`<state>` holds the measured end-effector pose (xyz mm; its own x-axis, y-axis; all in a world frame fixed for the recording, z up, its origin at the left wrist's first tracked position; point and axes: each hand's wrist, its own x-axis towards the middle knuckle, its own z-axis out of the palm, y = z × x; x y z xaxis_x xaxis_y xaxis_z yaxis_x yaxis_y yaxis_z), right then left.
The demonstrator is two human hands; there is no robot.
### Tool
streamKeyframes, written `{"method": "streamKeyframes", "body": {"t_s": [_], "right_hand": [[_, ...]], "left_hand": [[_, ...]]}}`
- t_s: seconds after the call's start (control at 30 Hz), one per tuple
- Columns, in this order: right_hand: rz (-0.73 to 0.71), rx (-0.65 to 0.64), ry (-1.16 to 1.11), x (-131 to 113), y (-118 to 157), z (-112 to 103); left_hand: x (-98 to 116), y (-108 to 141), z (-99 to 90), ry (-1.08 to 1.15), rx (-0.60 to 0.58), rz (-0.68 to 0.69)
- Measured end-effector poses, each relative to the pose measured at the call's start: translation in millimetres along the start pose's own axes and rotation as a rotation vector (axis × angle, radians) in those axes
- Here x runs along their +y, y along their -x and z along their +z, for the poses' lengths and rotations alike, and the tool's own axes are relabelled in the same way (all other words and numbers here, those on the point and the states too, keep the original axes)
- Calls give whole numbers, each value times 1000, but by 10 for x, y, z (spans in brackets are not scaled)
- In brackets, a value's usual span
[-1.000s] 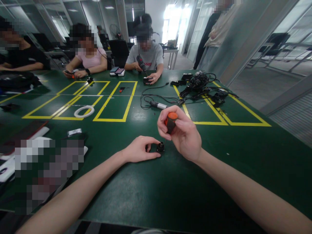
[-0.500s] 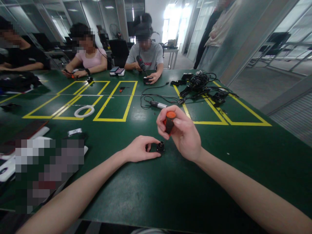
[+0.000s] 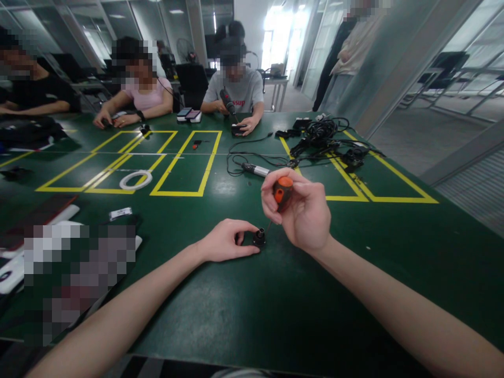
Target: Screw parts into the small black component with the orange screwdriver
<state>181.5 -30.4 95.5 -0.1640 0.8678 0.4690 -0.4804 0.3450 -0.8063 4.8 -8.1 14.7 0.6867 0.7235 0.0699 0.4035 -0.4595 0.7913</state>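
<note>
My left hand (image 3: 230,240) rests on the green table and pinches a small round black part (image 3: 259,239) between thumb and fingers. A short upright stub with a metallic look rises from the middle of that part. In my right hand (image 3: 301,210) is a screwdriver (image 3: 284,190) with a stubby orange and black handle. Its thin shaft slants down to the left, and the tip is close to the right side of the black part. Whether the tip touches it, I cannot tell.
A silver and black cylindrical tool (image 3: 255,169) with a cord lies beyond my right hand. Tangled black cables (image 3: 321,131) are at the back right. A white ring (image 3: 136,180) lies left. Across the table, a person holds a power screwdriver (image 3: 228,102).
My right hand has shifted slightly right with the screwdriver, whose handle now tilts more to the right, showing more of the shaft. My left hand and the black part have stayed in place.
</note>
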Motion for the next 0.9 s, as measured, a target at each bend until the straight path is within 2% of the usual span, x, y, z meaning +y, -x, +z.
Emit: {"method": "streamKeyframes", "body": {"t_s": [0.17, 0.33, 0.6, 0.9], "right_hand": [[-36, 50, -1, 2, -15, 4], [-51, 37, 4, -1, -22, 18], [61, 86, -37, -34, -31, 51], [100, 69, -66, -31, -57, 49]], "left_hand": [[-12, 3, 3, 9, 5, 7], [-13, 4, -1, -1, -1, 10], [-16, 5, 8, -7, 8, -3], [-31, 3, 12, 2, 5, -2]]}}
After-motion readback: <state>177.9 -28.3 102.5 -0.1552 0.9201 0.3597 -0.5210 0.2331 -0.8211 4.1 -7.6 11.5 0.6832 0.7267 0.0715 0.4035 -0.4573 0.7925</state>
